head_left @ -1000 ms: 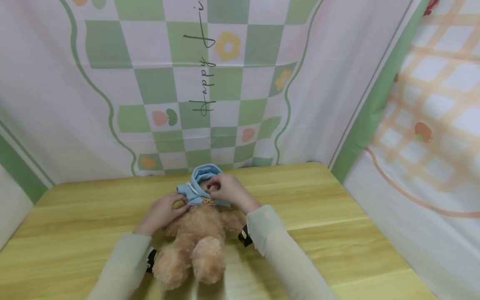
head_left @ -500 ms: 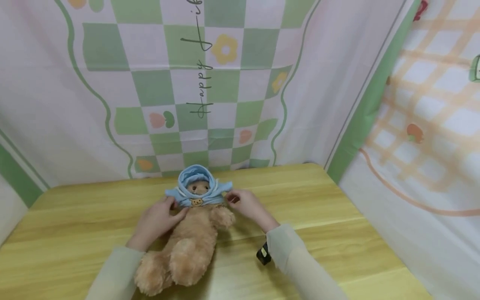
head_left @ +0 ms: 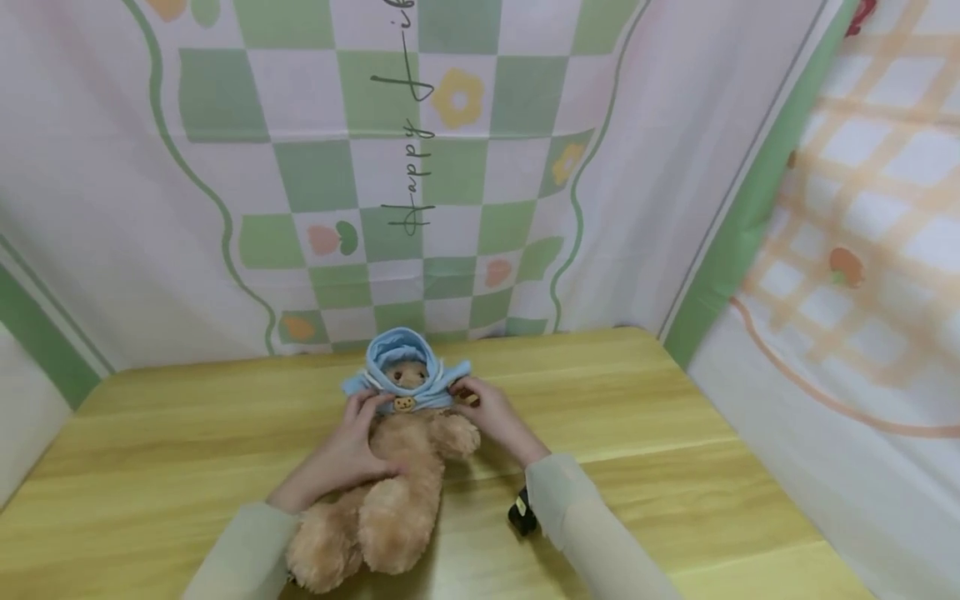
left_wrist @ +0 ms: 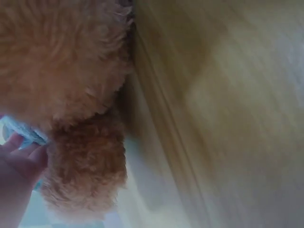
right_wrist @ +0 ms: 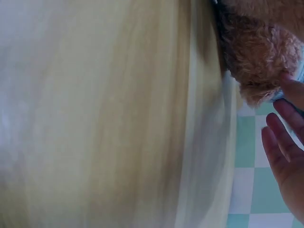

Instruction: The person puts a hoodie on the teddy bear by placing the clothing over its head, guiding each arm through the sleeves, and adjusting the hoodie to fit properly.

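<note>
A plush bear (head_left: 422,446) of curly brown fur is found face-up on the wood-grain table (head_left: 660,467), its side gripped by the left hand (head_left: 348,446). The soft blue hoodie's (head_left: 431,398) sleeve is pinched by the right hand (head_left: 492,414). "Happy" is legible on the checked cloth (head_left: 450,171).

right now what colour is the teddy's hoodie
The hoodie is light blue, best seen in the head view.

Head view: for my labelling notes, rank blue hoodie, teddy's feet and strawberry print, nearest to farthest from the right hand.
1. Blue hoodie: touched by the right hand.
2. Teddy's feet: lower left of it.
3. Strawberry print: far right, on the curtain.
</note>
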